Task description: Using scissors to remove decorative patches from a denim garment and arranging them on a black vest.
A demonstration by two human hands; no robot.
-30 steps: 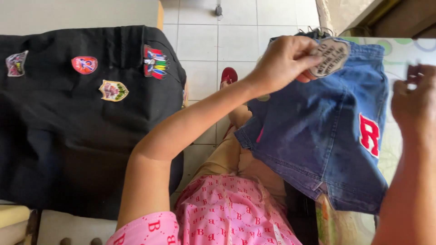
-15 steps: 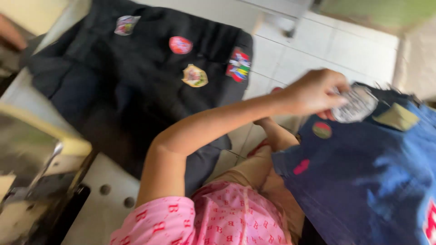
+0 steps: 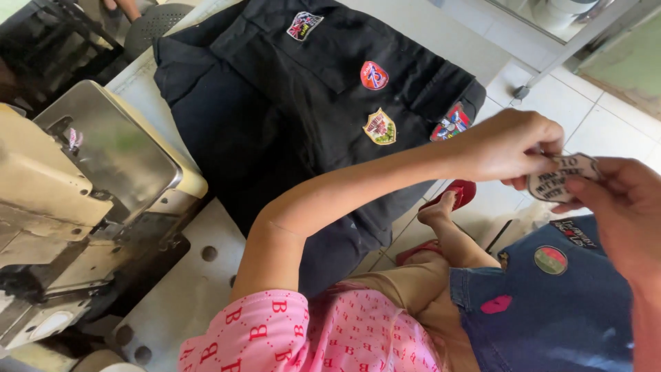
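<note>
The left arm reached out from a pink patterned sleeve (image 3: 275,331), bent at the elbow and stretched across the view toward the upper right. The left hand (image 3: 506,145) was curled, knuckles up, its fingers (image 3: 533,155) drawn together and pinched on the left edge of a small pale embroidered patch (image 3: 561,178) with dark lettering. The right hand (image 3: 623,207) came in from the right edge, palm turned toward the patch, and its fingers (image 3: 585,189) closed on the patch's right and lower edge. So the patch sat between the two sets of fingers, held in the air by both, above the tiled floor (image 3: 592,117).

Just below the right fingers lay a blue denim garment (image 3: 564,324) across the person's lap, carrying a round red and green patch (image 3: 551,260), a pink lip-shaped patch (image 3: 497,304) and a dark lettered patch (image 3: 577,233) near the wrist. Below the left fingers a bare foot rested on a red sandal (image 3: 461,193).

Well to the left of the fingers, beyond the forearm, a black garment (image 3: 275,117) was spread over the desk (image 3: 186,289) and hung off its edge. It bore four patches: a round red one (image 3: 374,75), a gold shield-shaped one (image 3: 379,127), a striped one (image 3: 301,25) near the top and a multicoloured one (image 3: 451,124) closest to the left hand. Farther left stood a cream sewing machine (image 3: 62,207).
</note>
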